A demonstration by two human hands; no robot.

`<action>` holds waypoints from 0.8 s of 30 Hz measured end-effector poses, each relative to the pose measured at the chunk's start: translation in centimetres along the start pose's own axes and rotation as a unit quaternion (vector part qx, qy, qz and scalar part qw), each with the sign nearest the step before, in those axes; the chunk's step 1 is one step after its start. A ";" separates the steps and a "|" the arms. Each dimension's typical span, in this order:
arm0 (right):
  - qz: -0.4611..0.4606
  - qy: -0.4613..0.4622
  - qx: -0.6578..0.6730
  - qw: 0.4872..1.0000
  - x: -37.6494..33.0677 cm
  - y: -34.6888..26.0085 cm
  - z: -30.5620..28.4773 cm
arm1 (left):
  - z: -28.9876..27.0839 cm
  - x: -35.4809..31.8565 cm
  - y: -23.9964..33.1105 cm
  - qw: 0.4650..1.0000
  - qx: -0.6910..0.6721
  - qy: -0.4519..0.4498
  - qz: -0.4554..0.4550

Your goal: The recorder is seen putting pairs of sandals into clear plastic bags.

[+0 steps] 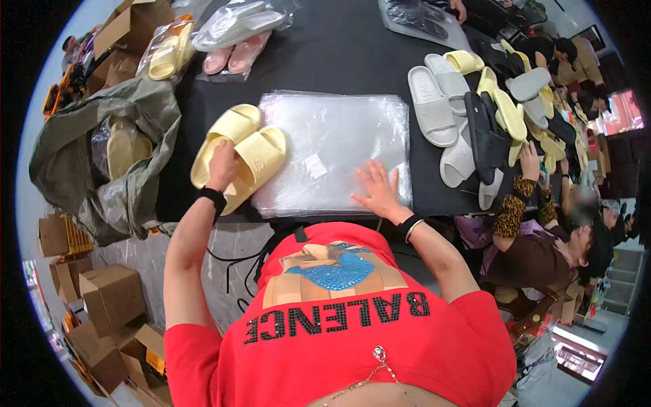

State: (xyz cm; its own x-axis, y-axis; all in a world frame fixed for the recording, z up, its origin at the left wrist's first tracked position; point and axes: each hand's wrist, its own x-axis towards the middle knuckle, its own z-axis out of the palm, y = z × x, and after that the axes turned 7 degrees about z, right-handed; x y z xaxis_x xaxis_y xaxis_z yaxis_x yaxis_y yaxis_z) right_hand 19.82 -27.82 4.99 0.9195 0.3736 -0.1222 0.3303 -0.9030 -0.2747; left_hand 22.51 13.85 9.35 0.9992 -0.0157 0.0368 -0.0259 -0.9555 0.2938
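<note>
1. Left hand [222, 165]: fingers curled over the pair of yellow slides [239, 154], gripping them from above at the black table's [339, 54] left edge.
2. Pair of yellow slides: stacked side by side, touching; long axis runs from 7 o'clock up to 1 o'clock, the strap ends toward 1 o'clock, one end overlapping the bag stack.
3. Right hand [377, 190]: fingers spread flat, pressing the stack of clear plastic bags [336, 150] near its 5 o'clock corner.
4. Heap of loose slides [485, 108]: grey, yellow, black, at 2 o'clock of the stack.
5. Co-worker's hand [529, 161]: reaching the heap's lower edge.
6. Grey sack [102, 156]: at 9 o'clock, holding bagged slides.
</note>
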 end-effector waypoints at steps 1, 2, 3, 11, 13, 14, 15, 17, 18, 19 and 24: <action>0.000 0.047 -0.013 0.999 -0.2 1.0 -0.1 | -0.7 1.0 0.3 1.000 -0.010 0.014 0.005; -0.006 0.052 -0.031 0.998 0.0 1.7 -0.5 | -1.3 2.0 0.7 0.999 -0.018 0.029 0.008; -0.011 0.056 -0.049 0.997 0.0 2.2 -1.0 | -1.9 3.3 1.4 0.997 -0.010 0.055 0.052; -0.028 0.095 -0.094 0.991 -0.5 2.5 -1.0 | 1.9 12.2 15.6 0.960 0.037 -0.066 0.269; 0.017 -0.004 -0.007 1.000 -0.4 2.7 -0.4 | 4.0 13.0 19.1 0.942 -0.027 -0.083 0.325; -0.002 0.001 0.013 1.000 -0.3 3.3 0.9 | 4.9 13.2 20.4 0.936 -0.027 -0.103 0.337; -0.004 0.001 0.006 1.000 0.0 3.3 1.8 | 5.5 13.3 21.3 0.938 -0.032 -0.112 0.326; -0.004 -0.024 -0.002 1.000 0.7 2.9 -0.6 | 8.5 13.8 21.5 0.946 0.026 -0.110 0.303; 0.011 -0.058 0.001 0.998 0.0 2.3 -1.8 | 8.8 13.2 22.0 0.948 0.000 -0.089 0.305; 0.012 -0.041 0.014 0.999 0.0 2.6 -1.4 | 8.5 13.4 22.3 0.948 0.003 -0.102 0.302; 0.018 -0.001 0.030 0.999 -0.4 3.1 0.3 | 8.8 14.0 18.3 0.963 -0.024 -0.066 0.260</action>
State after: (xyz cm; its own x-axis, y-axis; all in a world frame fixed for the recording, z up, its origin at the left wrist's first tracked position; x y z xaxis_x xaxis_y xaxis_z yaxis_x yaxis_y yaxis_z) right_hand 20.41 -30.69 3.91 0.9298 0.3423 -0.1353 0.2840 -0.9011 -0.3278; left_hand 36.25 -6.39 6.86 0.8463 -0.5281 0.0705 -0.5216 -0.7943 0.3116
